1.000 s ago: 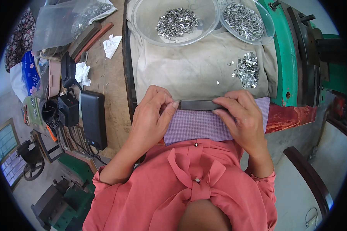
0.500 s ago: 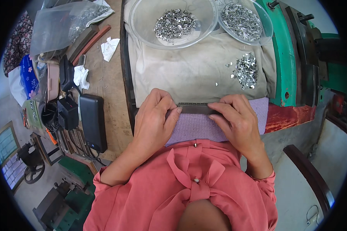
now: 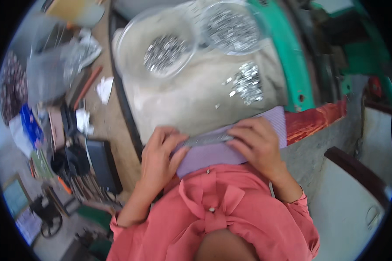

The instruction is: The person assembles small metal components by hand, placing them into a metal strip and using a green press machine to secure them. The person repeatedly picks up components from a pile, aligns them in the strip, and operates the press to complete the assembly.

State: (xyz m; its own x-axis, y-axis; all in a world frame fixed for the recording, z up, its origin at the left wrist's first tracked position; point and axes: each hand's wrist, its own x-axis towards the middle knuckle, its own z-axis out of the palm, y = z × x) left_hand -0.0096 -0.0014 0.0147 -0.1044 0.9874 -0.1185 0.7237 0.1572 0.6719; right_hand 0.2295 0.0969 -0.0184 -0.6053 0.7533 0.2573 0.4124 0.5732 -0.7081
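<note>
A narrow grey metal bar (image 3: 207, 139) stretches between my two hands over a purple checked cloth (image 3: 211, 157). My left hand (image 3: 161, 153) pinches its left end between thumb and fingers. At the other end, my right hand (image 3: 260, 145) grips it the same way. The bar slants, with its right end a little farther from me. Motion blur hides the detail along its top. Beyond my right hand, a loose pile of small shiny metal pieces (image 3: 248, 86) lies on a beige cloth (image 3: 174, 104), with a few stray pieces beside it.
Two clear plastic tubs stand at the back: the left tub (image 3: 123, 52) and the right tub (image 3: 258, 43) hold small metal parts. A green machine (image 3: 294, 65) borders the right. On the wooden bench at left are a black case (image 3: 103, 165), crumpled tissue (image 3: 104, 90) and a plastic bag (image 3: 52, 82).
The whole view has shifted and turned, blurring the scene. The bar, level before with a row of small notches showing, now slants. Both hands keep hold of its ends.
</note>
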